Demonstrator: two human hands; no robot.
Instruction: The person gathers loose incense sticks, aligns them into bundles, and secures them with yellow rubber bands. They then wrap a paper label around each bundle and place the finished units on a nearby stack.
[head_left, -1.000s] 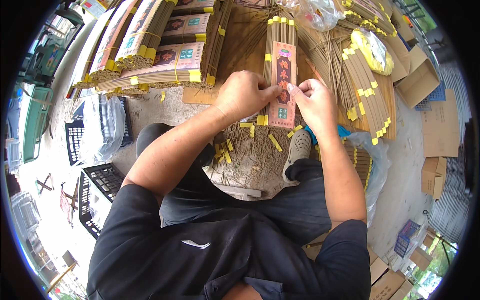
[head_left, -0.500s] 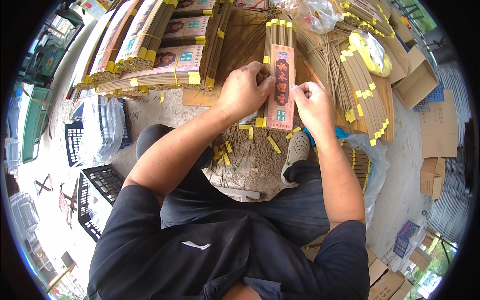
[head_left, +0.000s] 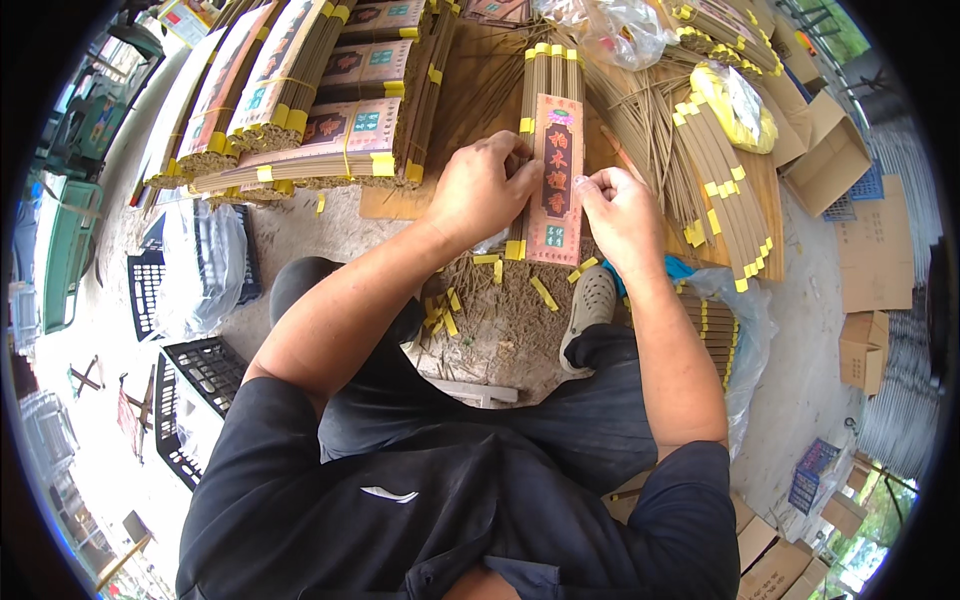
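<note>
A pink printed paper label (head_left: pixel 557 185) lies lengthwise on a flat bundle of brown incense sticks (head_left: pixel 550 72) with yellow paper bands, on the wooden table in front of me. My left hand (head_left: pixel 482 188) has its fingers curled at the left side of the bundle, its thumb on the label's left edge. At the label's right edge, the thumb and forefinger of my right hand (head_left: pixel 622 212) are pinched together. The undersides of the bundle and label are hidden.
Wrapped incense bundles (head_left: pixel 330 135) are stacked at the left of the wooden table (head_left: pixel 480 60). Loose sticks (head_left: pixel 650 140), banded rows (head_left: pixel 735 195) and a yellow bag (head_left: pixel 735 115) lie to the right. Black crates (head_left: pixel 200 370) stand left; cardboard boxes (head_left: pixel 830 150) are at far right.
The right hand's pinch has shifted slightly down and left along the label's right edge. The whole view has drifted a little; the left hand keeps its hold.
</note>
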